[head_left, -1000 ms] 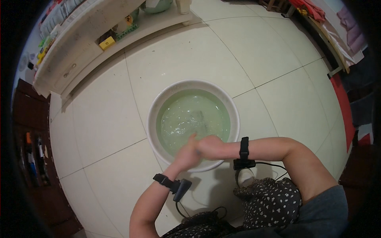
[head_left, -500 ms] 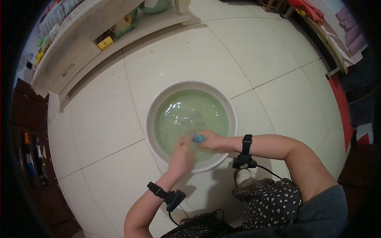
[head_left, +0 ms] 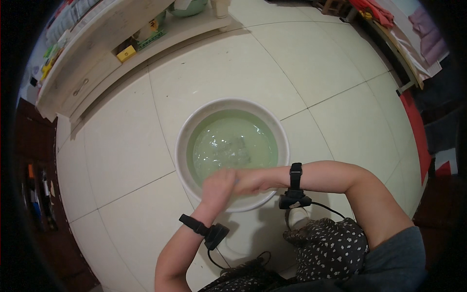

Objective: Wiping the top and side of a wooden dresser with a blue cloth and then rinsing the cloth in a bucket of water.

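Observation:
A round white basin of pale green, cloudy water stands on the floor in front of me. Over its near part, my left hand and my right hand press together, both closed. A sliver of a small blue cloth shows between them; my fingers and the backs of my hands cover the rest. Ripples and bright glints lie on the water, and something greyish, too blurred to name, shows at its middle. Each wrist wears a black strap with a small black device.
Pale floor tiles surround the basin. A whitish cabinet with a yellow box stands at the far left, and a dark shelf at the left edge. My shoe is close to the basin's near right rim.
My hands have come together and moved slightly left and down. The blue cloth, plainly visible before, is now nearly hidden between them. The view has shifted slightly.

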Available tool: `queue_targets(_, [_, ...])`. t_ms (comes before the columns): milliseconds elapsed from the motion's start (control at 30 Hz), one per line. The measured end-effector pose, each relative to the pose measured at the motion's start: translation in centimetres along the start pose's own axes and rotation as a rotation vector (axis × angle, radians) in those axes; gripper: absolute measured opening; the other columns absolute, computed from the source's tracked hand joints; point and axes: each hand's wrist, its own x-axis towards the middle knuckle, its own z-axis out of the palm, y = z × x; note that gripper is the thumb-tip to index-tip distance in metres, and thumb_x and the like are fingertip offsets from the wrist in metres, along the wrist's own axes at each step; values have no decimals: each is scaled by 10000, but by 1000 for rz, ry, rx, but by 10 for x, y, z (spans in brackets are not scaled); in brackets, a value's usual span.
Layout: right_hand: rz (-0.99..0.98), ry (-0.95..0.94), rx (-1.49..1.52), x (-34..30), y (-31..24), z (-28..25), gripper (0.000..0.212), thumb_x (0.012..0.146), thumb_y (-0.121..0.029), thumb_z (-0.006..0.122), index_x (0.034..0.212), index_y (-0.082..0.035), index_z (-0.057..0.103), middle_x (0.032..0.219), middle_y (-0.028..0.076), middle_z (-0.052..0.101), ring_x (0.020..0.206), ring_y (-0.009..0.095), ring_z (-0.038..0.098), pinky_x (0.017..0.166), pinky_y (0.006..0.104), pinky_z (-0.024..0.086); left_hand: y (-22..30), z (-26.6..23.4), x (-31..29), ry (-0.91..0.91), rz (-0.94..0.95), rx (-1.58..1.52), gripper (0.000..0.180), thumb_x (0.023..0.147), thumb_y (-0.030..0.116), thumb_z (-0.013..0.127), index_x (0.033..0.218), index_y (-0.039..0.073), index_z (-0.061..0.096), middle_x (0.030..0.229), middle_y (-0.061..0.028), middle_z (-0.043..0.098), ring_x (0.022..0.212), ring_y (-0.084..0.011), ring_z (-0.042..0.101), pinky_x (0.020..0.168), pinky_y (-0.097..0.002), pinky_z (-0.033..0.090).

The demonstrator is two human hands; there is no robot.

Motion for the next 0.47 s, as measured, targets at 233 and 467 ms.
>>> queue_targets(233, [-263,506,-931,22,6,-5,256,676,-89,576,924,-28,588,819,164,624,752,307,608,607,406,470,-8,21,1,-252,-294,32,124,695,138,576,792,61,567,666,-135,605,572,-310,595,515,-409,466])
queue_targets(467, [-22,441,-1278,3,-20,5,345,712,-240,587,1010,-68,602,902,199,623,864,347,602,757,422,464,-4,29,2,-405,-531,-160,198,689,205,616,826,62,626,726,-192,618,708,-333,618,650,-412,494])
